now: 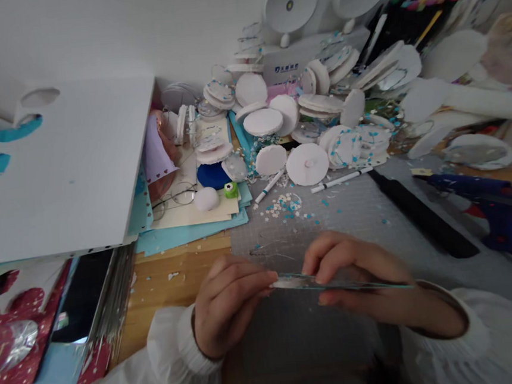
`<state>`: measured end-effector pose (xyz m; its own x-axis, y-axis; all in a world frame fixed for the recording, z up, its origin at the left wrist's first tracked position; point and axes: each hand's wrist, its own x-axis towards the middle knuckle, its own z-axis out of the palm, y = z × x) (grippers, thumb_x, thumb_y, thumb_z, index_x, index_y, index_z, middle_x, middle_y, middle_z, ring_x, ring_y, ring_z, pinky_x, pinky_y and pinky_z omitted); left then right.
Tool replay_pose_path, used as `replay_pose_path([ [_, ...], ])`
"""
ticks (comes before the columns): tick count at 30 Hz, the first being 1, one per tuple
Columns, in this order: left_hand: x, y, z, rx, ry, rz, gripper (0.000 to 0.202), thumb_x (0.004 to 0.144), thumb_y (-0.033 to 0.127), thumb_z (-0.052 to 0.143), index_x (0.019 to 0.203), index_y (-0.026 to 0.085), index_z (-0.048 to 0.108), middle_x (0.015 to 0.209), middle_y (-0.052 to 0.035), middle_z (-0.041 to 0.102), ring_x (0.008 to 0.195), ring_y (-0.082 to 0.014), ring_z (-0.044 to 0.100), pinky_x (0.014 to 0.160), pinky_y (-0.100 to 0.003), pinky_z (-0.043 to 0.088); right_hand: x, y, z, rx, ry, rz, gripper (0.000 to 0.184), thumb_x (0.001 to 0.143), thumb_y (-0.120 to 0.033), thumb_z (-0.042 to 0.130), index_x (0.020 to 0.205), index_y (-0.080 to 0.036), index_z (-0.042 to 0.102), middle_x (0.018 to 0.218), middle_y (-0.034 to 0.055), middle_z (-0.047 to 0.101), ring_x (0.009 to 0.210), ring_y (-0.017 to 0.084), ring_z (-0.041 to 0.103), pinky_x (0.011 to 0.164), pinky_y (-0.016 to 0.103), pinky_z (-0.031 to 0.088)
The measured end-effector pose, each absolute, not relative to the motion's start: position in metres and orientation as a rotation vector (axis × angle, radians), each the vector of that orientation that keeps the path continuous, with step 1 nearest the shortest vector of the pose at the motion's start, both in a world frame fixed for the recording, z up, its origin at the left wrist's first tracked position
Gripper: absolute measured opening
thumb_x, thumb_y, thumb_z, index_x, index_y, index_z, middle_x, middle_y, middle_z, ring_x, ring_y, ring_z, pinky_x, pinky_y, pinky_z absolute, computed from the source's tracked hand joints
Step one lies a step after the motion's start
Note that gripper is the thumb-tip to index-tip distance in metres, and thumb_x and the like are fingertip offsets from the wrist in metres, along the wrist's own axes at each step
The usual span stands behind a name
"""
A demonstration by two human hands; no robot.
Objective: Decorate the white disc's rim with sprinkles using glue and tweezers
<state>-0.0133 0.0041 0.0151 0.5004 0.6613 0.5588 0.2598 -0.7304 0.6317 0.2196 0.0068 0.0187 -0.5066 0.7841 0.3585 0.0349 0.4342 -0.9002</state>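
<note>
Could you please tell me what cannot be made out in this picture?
Thin flat piece: head view, seen nearly edge-on and partly covered by the right hand, so its broad faces do not show.
Clear object: head view, cut off by the left edge.
White box: head view, lower part hidden behind white discs.
Pinkish bundle: head view, too blurred to identify.

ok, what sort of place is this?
Looks like a craft workspace, at home or in a small studio; can't tell which. The blue glue gun, grey mat and scattered tiny white and blue cut-outs suggest it.
</note>
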Motion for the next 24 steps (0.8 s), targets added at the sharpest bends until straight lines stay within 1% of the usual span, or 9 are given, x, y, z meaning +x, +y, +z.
replay_pose_path([
  [7, -0.0138, 0.0039, 0.0124, 2.29, 0.754, 1.129, 0.027, 0.083, 0.004, 0.055, 0.109, 0.012, 0.058, 0.089, -0.007, 0.067, 0.083, -0.0159, 0.059, 0.074, -0.029, 0.05, 0.2207, 0.0022, 0.0175, -0.682, -1.848, 1.097, 0.027, 0.075, -0.01, 0.068, 0.095, -0.022, 0.055, 0.09, 0.0016, 0.065, 0.083, 0.011, 0.062, 0.072, 0.024, 0.051],
  [13, -0.0128, 0.0054, 0.0126, 2.294, 0.772, 1.145, 0.026, 0.082, 0.004, 0.055, 0.106, 0.012, 0.06, 0.086, -0.0065, 0.067, 0.081, -0.0155, 0.059, 0.073, -0.028, 0.049, 0.2195, -0.0001, 0.0127, -0.648, -1.816, 1.063, 0.023, 0.076, -0.009, 0.066, 0.093, -0.022, 0.055, 0.088, 0.0021, 0.068, 0.077, 0.011, 0.063, 0.068, 0.025, 0.052],
  [18, -0.0131, 0.0055, 0.0136, 2.304, 0.761, 1.121, 0.027, 0.082, 0.004, 0.055, 0.108, 0.013, 0.059, 0.088, -0.0063, 0.068, 0.082, -0.016, 0.059, 0.073, -0.029, 0.05, 0.2169, -0.0003, 0.0151, -0.633, -1.813, 1.017, 0.022, 0.076, -0.01, 0.067, 0.089, -0.022, 0.055, 0.085, 0.0029, 0.069, 0.07, 0.011, 0.063, 0.063, 0.025, 0.053],
  [24, -0.0128, 0.005, 0.0129, 2.29, 0.765, 1.128, 0.027, 0.083, 0.004, 0.054, 0.108, 0.013, 0.059, 0.087, -0.0068, 0.067, 0.082, -0.0162, 0.06, 0.073, -0.029, 0.05, 0.218, 0.0006, 0.0201, -0.665, -1.801, 1.008, 0.024, 0.075, -0.009, 0.067, 0.09, -0.022, 0.054, 0.087, 0.0029, 0.066, 0.077, 0.012, 0.064, 0.066, 0.026, 0.054],
])
